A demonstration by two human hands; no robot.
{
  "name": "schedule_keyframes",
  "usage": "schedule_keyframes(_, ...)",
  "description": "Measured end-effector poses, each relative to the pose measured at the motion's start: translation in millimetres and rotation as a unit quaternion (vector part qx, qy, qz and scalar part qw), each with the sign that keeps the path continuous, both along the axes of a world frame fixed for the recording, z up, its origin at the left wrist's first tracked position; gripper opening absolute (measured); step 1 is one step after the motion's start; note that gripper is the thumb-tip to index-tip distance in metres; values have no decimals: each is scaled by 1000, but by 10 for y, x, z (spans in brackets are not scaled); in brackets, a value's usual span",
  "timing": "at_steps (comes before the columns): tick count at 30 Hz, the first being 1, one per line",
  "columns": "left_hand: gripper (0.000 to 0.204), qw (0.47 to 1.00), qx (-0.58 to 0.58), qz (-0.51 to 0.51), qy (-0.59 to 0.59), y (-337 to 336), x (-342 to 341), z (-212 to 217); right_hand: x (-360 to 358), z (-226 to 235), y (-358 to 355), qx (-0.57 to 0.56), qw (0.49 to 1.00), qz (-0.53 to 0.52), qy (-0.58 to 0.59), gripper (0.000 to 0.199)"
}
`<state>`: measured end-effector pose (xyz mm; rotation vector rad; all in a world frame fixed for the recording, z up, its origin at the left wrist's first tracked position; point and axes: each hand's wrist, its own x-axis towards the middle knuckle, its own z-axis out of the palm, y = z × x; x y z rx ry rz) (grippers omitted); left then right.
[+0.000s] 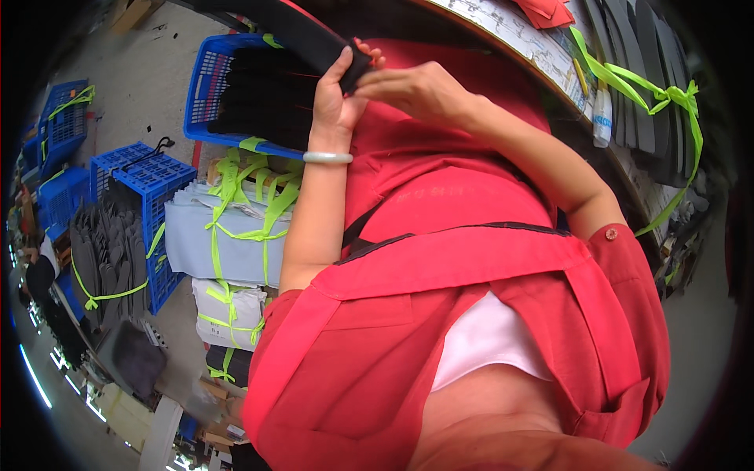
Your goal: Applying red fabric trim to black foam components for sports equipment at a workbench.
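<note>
A long black flat piece with a red edge, perhaps several layers thick, reaches in from the top of the view. My left hand, with a pale bangle on its wrist, is closed around its near end, thumb on one side and fingers on the other. Something red shows at those fingers. My right hand meets that same end from the right, its fingers stretched out and side by side; their tips are partly hidden. Just beyond my left forearm, a blue crate holds black pieces of similar look.
Left of me stand tied light-blue sheets, a white bundle and another blue crate beside grey shaped pieces. A worktable on the right carries a tied stack of grey sole-shaped pieces. More blue crates stand further left.
</note>
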<state>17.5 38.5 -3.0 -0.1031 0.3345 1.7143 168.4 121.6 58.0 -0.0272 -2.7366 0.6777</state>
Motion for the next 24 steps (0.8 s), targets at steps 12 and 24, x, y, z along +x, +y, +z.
schedule_keyframes(12,33,969,63,-214,110,-200,340,878,-322,615,317,-734,667,-48,-117,42)
schedule_keyframes(24,45,921,60,-310,230,-509,648,829,-106,979,1751,-715,629,-264,154,26)
